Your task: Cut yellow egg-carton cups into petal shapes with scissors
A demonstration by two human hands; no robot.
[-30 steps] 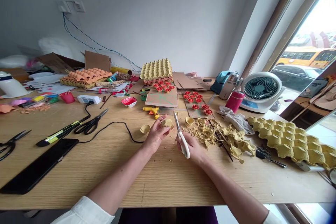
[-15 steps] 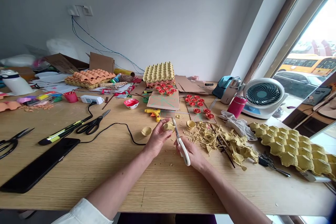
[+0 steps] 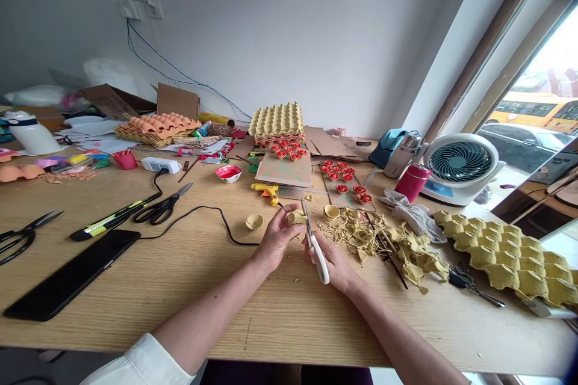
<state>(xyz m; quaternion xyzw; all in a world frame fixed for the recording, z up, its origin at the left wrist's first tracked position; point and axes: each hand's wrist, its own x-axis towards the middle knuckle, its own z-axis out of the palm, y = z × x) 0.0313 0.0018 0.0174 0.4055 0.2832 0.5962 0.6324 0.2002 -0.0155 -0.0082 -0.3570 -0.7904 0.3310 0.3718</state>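
Observation:
My left hand [image 3: 276, 242] pinches a small yellow egg-carton cup [image 3: 297, 217] between thumb and fingers. My right hand [image 3: 333, 261] grips white-handled scissors [image 3: 318, 258], their blades pointing away from me right beside the cup's edge. Whether the blades touch the cup I cannot tell. On the table left of my left hand sits a loose cut cup [image 3: 254, 222]. Beyond my right hand stand a few nested cups [image 3: 331, 212], next to a heap of yellow carton scraps [image 3: 361, 237].
A yellow glue gun [image 3: 267, 191] lies ahead of my hands, before cardboard with red paper flowers [image 3: 289, 152]. Black scissors [image 3: 165, 204], a utility knife [image 3: 103, 222] and a black phone [image 3: 72, 280] lie left. An egg tray [image 3: 506, 252] and fan [image 3: 460, 165] stand right.
The view has shifted slightly, so everything sits a little to the right. Both hands keep hold of the cup and scissors, with hardly any other visible movement.

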